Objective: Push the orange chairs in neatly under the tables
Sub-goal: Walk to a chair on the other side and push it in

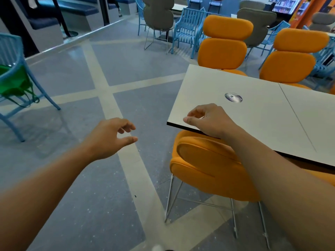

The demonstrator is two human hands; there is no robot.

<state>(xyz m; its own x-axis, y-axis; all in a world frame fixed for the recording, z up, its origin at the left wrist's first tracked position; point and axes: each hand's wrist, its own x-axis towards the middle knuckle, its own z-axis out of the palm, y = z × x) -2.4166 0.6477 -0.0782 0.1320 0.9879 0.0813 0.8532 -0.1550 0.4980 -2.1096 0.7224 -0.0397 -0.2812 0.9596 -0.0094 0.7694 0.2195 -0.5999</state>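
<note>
An orange chair [208,165] with thin metal legs stands at the near side of a white table [257,113], its padded back close below the table edge. Two more orange chairs [223,46] [293,57] stand at the table's far side, backs upright. My right hand [208,120] hovers over the near left corner of the table with loosely curled fingers, holding nothing. Left of the near chair, my left hand [112,136] is stretched out above the floor, fingers relaxed and empty.
A blue slatted chair [16,84] with a green bag [14,82] on it stands at the left. Grey chairs [159,15] and more blue chairs [188,29] fill the back. A round sticker [233,97] marks the table top. The grey floor has pale crossing stripes.
</note>
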